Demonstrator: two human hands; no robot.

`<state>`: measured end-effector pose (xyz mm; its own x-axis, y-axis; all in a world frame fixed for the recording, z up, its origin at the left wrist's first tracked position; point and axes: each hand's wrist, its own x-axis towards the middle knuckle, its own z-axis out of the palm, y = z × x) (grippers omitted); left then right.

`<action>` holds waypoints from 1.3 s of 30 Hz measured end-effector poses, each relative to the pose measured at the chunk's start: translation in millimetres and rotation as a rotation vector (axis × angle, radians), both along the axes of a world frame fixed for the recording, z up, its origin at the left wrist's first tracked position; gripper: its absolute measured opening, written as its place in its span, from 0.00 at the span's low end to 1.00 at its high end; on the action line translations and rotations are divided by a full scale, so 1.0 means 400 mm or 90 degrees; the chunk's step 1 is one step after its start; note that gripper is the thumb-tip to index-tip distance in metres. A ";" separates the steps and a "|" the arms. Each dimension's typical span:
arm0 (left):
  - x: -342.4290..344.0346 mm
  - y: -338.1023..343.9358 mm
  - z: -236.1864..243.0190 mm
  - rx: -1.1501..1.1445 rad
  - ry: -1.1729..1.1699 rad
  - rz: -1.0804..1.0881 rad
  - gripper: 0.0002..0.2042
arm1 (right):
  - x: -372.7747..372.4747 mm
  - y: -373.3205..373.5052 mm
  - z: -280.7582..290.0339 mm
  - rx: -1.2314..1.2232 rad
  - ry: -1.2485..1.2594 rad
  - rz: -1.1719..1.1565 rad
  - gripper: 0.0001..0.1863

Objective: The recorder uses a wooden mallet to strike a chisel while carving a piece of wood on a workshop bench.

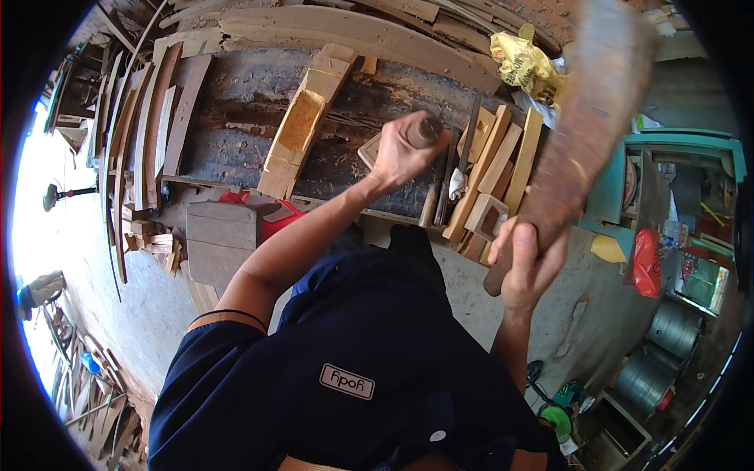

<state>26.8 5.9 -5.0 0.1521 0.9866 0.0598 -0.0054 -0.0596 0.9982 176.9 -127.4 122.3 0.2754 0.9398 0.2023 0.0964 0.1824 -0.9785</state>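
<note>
Right hand [532, 263] clamps a heavy, stiff wooden mallet [585, 125] low on its handle (blurred); left hand [400, 153] wraps a chisel handle [422, 132] over the surface [236, 118].

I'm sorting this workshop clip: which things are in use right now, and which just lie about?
In use: left hand gripping a round wooden handle; right hand raising a wooden mallet, blurred.

Lying about: wood blocks, long hollowed block, yellow bag, red bag, metal drums.
</note>
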 end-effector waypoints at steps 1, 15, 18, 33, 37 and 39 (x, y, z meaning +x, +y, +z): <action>0.008 -0.014 -0.006 0.044 -0.002 -0.010 0.13 | -0.010 0.002 0.010 0.011 -0.051 -0.003 0.25; 0.005 0.029 -0.019 -0.014 -0.097 -0.001 0.10 | 0.033 0.001 -0.077 -0.277 -0.343 0.051 0.23; -0.033 0.075 0.004 -0.034 -0.061 0.021 0.12 | 0.039 -0.001 -0.082 -0.248 -0.333 0.038 0.24; 0.050 -0.020 -0.022 0.074 -0.026 -0.072 0.10 | 0.014 -0.002 -0.030 -0.078 -0.077 0.040 0.21; 0.080 -0.070 -0.052 0.132 0.061 -0.107 0.10 | 0.031 -0.022 -0.078 -0.082 -0.223 0.025 0.21; 0.079 -0.086 -0.044 0.180 0.093 -0.101 0.11 | 0.047 -0.024 -0.100 -0.189 -0.393 0.050 0.22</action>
<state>58.5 -28.7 -22.7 0.3292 0.8977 0.2929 0.1042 -0.3428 0.9336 195.6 -137.2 82.4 0.1216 0.9921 0.0315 0.6497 -0.0556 -0.7582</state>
